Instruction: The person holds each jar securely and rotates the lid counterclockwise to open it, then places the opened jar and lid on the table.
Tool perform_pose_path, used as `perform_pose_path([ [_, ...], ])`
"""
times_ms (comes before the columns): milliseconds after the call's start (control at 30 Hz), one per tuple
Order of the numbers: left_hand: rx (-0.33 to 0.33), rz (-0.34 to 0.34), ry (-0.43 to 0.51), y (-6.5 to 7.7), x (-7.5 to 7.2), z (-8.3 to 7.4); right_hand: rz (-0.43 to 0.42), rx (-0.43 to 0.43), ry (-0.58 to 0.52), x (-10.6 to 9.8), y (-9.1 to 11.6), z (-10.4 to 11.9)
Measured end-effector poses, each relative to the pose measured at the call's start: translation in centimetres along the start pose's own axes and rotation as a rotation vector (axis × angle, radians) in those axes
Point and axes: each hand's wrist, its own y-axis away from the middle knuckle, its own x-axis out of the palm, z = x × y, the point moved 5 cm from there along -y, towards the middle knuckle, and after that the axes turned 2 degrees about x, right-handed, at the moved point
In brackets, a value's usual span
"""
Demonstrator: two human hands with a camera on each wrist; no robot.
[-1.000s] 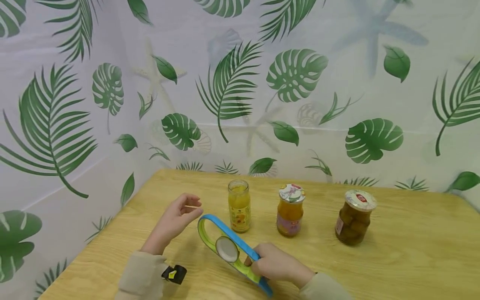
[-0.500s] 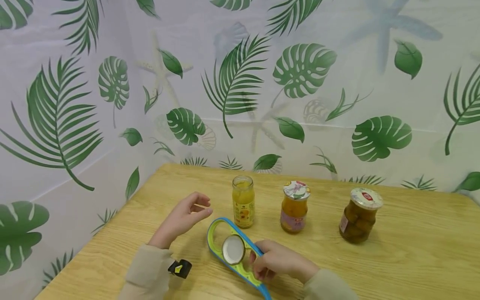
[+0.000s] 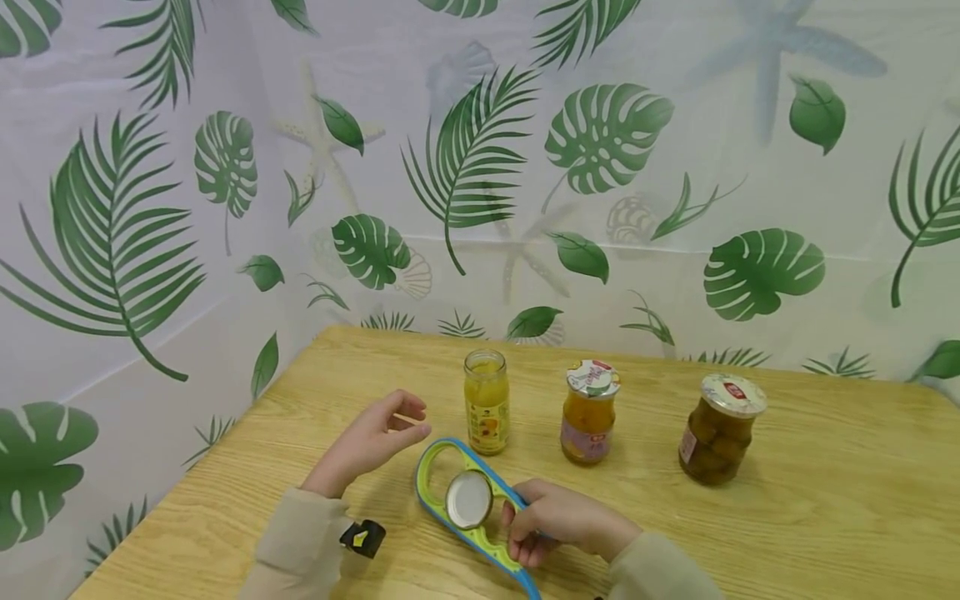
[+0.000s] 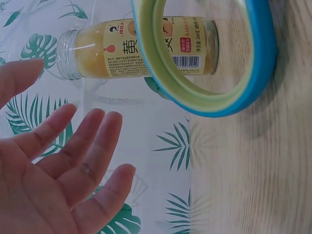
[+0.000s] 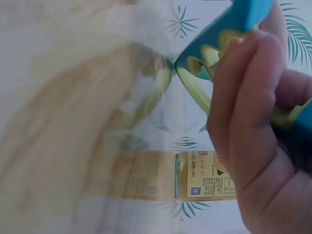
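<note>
A blue and green jar opener (image 3: 489, 548) is gripped near its lower end by my right hand (image 3: 558, 518), fingers curled round it. In its middle opening sits a round metal lid (image 3: 469, 500), its white inner side facing up toward me. My left hand (image 3: 371, 442) is held in the air left of the opener's looped end, fingers spread and loosely bent, holding nothing. Behind the loop stands an uncapped glass jar (image 3: 486, 404) of yellow fruit, upright. In the left wrist view the opener's loop (image 4: 219, 109) overlaps the jar's label.
To the right of the uncapped jar stands a lidded jar (image 3: 587, 417) of orange fruit with a purple label. Farther right is a jar (image 3: 717, 433) of dark brown contents, also lidded. The wooden table (image 3: 832, 500) meets a leaf-patterned cloth (image 3: 480, 292) at the back.
My right hand has turned the jar opener, so the lid's inner side faces me more fully. The left hand stays spread beside it. The head view has shifted slightly.
</note>
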Motion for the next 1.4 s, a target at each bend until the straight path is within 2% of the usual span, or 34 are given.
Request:
perform_pose_path([
  [233,0.002,0.014,-0.006,0.0,0.3,-0.1,-0.028,0.011,-0.016,-0.2,0.0,-0.1],
  [767,0.003,0.040,-0.034,0.0,0.6,0.2,-0.002,0.016,-0.013,0.0,0.1,0.0],
  [867,0.007,0.039,-0.039,0.6,0.4,-1.4,-0.004,0.015,-0.004,0.0,0.2,0.0],
  [1000,0.003,0.030,-0.044,0.7,0.2,-1.6,-0.020,0.005,0.012,-0.1,0.3,0.2],
  [1100,0.002,-0.003,-0.046,0.1,0.1,0.1,-0.036,-0.016,0.042,-0.4,0.7,0.6],
  [1300,0.030,-0.158,-0.038,-0.1,-0.5,0.0,-0.050,-0.093,0.149,-2.3,2.8,2.5],
  [1400,0.051,-0.217,-0.035,-0.2,-0.3,-0.2,-0.047,-0.143,0.201,-3.5,4.2,3.7],
])
